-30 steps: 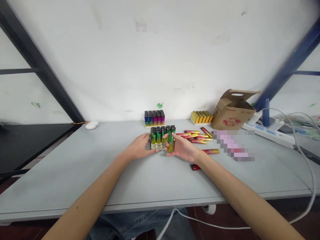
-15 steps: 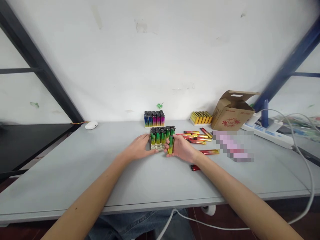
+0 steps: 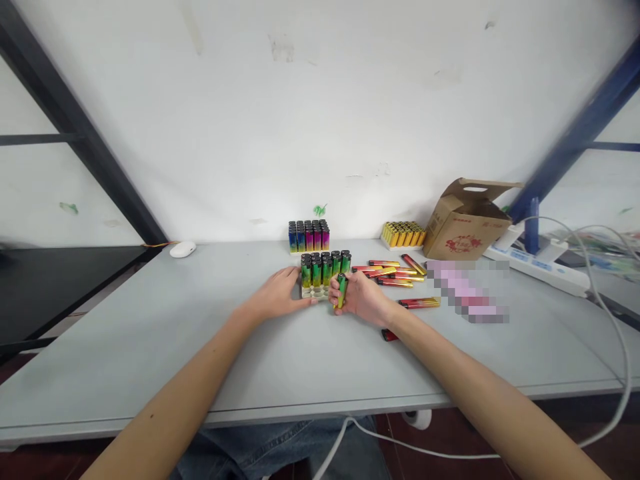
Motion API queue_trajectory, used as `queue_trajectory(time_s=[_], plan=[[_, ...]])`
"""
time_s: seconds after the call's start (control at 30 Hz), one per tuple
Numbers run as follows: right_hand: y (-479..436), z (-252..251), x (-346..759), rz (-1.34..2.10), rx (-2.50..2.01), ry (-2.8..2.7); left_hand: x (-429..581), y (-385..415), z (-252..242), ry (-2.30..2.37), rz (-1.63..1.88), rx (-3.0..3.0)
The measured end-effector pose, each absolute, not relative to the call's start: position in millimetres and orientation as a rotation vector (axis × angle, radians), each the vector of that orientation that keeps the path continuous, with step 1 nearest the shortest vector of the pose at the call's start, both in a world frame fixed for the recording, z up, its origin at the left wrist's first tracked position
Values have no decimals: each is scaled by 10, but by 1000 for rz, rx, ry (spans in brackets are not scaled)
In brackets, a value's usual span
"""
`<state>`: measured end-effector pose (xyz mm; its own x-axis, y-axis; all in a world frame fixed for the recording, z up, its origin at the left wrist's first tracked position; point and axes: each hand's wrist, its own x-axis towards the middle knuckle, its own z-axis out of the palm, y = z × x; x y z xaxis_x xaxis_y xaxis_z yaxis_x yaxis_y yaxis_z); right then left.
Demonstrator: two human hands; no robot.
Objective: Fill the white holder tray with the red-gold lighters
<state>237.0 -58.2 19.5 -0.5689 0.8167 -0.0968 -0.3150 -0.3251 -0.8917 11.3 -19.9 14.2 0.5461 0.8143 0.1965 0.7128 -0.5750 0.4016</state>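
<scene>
In the head view, my right hand (image 3: 359, 293) is closed around a green and yellow lighter (image 3: 342, 288), held tilted just off the front right corner of a pale tray (image 3: 311, 293). Green and yellow lighters (image 3: 321, 268) with black tops stand upright in rows in the tray's rear part, while pockets along its front show bare. My left hand (image 3: 280, 293) grips the tray's left front corner, fingers along the left side and thumb across the front edge. My right fingers partly hide the held lighter and the tray's right end.
Red and yellow lighters (image 3: 395, 282) lie loose right of the tray. Behind it stands a block of blue and pink lighters (image 3: 309, 238). Yellow lighters (image 3: 404, 235), a cardboard box (image 3: 457, 230) and a power strip (image 3: 545, 270) are at back right. A white case (image 3: 183, 250) lies left.
My right hand has shifted slightly and wrapped further around the lighter, which has tilted and shows less of its lower end. My left hand stays at the tray.
</scene>
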Motion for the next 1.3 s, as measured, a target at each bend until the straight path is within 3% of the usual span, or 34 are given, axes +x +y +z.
queue_trajectory(time_s=[1.3], plan=[[-600, 212, 2398, 1902, -719, -1124, 106, -190, 137, 1250, 538, 2507]])
